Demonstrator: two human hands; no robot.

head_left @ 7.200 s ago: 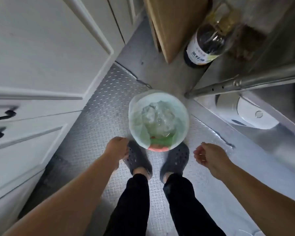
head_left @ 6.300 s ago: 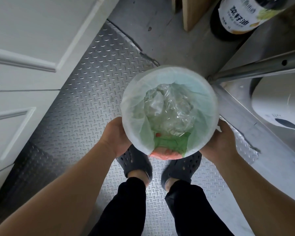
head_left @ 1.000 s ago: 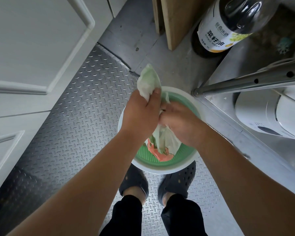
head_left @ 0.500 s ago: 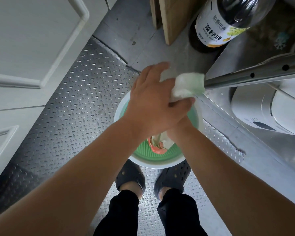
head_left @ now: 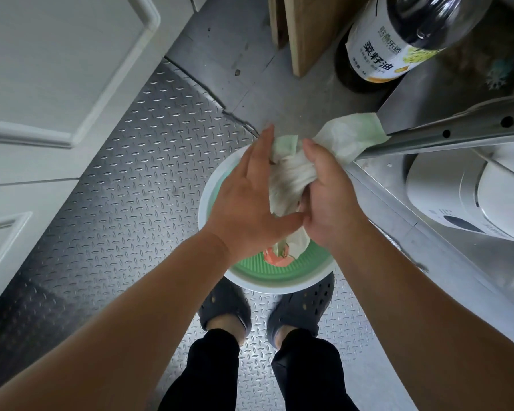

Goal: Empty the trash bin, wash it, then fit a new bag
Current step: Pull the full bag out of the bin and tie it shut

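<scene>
From the bin (head_left: 217, 264), the room lies at nine o'clock: bare checker-plate floor (head_left: 125, 188) runs out to the white cabinet doors (head_left: 57, 69). At three o'clock a steel rail (head_left: 457, 134) crosses just above the rim, with a white appliance (head_left: 472, 200) under it. At twelve to one o'clock stand wooden boards (head_left: 306, 31) and a big oil bottle (head_left: 398, 40). At six o'clock two dark clogs (head_left: 224, 307) touch the rim.

Your trash bin (head_left: 247, 281) stands on the floor (head_left: 125, 185) just ahead of your shoes (head_left: 224, 307). The oil bottle (head_left: 398, 40) is at one o'clock, the cabinet door (head_left: 42, 69) at ten, the appliance (head_left: 469, 200) at three.
</scene>
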